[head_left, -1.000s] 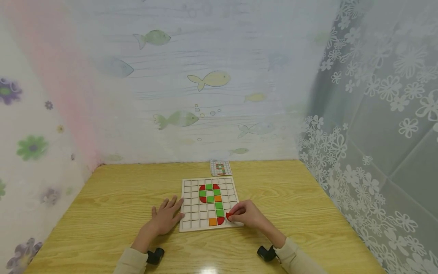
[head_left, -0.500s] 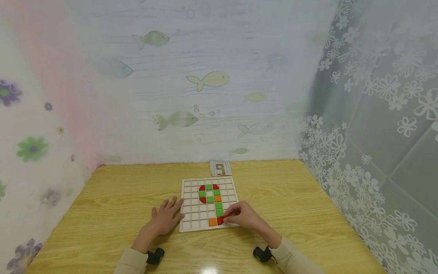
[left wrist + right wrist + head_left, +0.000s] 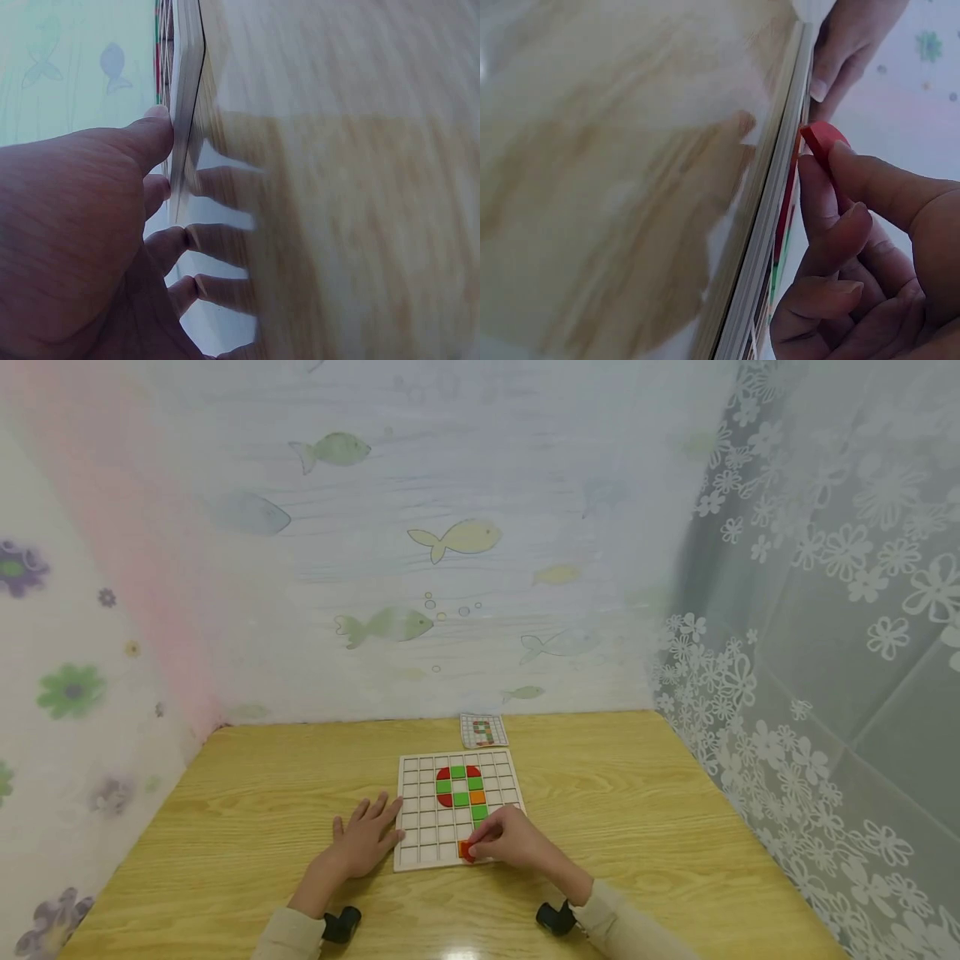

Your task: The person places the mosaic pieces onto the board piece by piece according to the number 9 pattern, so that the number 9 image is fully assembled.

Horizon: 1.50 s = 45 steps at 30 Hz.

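A pale grid board (image 3: 427,827) lies on the table, with red, green and orange tiles set in its cells in the shape of a 9. My right hand (image 3: 517,843) pinches a red rounded tile (image 3: 826,146) between thumb and fingers, over the orange tile (image 3: 462,849) in the board's front row. Behind that hand the lower right part of the board is hidden. My left hand (image 3: 362,839) rests flat with fingers spread, fingertips touching the board's left edge; in the left wrist view its thumb (image 3: 154,139) lies against the board's side.
Just behind the board lies a small printed card (image 3: 483,731) showing a similar coloured figure on a grid. The wood-grain table (image 3: 285,777) meets a fish-patterned wall (image 3: 480,610) at the back. Black wrist devices (image 3: 555,917) sit at both sleeves.
My right hand has moved left along the board's front row, carrying the red tile from beside the right edge to over the orange tile. My left hand has stayed in place.
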Available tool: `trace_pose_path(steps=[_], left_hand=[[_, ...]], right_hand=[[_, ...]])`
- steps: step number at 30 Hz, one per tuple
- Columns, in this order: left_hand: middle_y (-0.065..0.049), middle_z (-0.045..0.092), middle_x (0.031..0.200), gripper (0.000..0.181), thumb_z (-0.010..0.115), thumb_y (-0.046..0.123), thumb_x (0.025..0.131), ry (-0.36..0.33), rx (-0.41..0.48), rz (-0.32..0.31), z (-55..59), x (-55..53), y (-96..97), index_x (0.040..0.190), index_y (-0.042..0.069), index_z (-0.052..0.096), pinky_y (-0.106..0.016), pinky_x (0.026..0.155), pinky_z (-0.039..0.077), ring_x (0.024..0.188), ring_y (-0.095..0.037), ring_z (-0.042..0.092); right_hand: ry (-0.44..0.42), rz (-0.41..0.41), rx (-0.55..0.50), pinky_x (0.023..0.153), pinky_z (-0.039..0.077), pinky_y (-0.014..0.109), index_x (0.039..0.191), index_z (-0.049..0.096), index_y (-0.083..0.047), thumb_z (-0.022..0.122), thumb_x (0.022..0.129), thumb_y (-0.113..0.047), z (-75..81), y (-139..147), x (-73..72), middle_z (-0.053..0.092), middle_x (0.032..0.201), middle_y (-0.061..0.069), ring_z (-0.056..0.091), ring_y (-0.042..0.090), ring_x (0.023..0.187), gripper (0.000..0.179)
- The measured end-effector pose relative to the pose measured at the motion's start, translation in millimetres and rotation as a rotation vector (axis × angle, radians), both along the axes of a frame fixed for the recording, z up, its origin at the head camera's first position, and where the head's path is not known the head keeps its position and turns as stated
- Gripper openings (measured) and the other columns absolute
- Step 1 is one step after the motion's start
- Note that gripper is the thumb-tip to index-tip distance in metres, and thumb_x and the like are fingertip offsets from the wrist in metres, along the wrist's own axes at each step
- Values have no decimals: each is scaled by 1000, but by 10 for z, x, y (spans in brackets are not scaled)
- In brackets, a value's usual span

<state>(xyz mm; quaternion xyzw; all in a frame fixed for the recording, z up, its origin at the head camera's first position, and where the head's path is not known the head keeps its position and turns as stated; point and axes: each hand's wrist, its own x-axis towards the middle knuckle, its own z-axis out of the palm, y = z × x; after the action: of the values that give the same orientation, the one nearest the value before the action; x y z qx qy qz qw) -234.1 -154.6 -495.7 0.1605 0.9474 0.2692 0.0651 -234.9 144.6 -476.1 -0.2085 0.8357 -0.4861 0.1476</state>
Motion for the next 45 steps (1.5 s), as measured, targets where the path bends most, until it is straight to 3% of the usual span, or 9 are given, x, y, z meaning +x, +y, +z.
trace_pose_path(steps=[6, 18, 32, 45], left_hand=[[-25, 25, 165, 65, 49, 48, 106, -2, -13, -1, 13, 13, 6, 159, 12, 37, -84, 106, 0, 150, -54, 16], [-22, 24, 166, 60, 54, 35, 106, -47, -76, 19, 99, -1, 33, 159, 12, 37, -84, 108, 4, 151, -52, 16], [-23, 26, 165, 60, 55, 35, 106, -39, -65, 12, 125, 11, 33, 159, 11, 38, -84, 108, 5, 151, -52, 17], [-24, 25, 165, 60, 55, 32, 106, -35, -32, 7, 110, 6, 22, 158, 9, 38, -84, 107, 2, 151, -53, 16]], right_hand=[[48, 16, 33, 62, 49, 20, 89, 79, -3, 76, 90, -4, -18, -82, -6, 75, 84, 2, 62, 4, 70, 3], [72, 2, 46, 62, 49, 20, 88, 77, -6, 78, 90, -10, -31, -243, -54, 71, 81, -3, 59, 4, 67, 4], [50, 3, 142, 61, 48, 22, 87, 79, -11, 76, 92, -13, -64, -344, -167, 70, 78, -7, 59, 4, 66, 7], [36, -1, 123, 60, 51, 24, 83, 78, -12, 79, 89, -14, -73, -340, -180, 70, 73, -5, 62, 8, 63, 7]])
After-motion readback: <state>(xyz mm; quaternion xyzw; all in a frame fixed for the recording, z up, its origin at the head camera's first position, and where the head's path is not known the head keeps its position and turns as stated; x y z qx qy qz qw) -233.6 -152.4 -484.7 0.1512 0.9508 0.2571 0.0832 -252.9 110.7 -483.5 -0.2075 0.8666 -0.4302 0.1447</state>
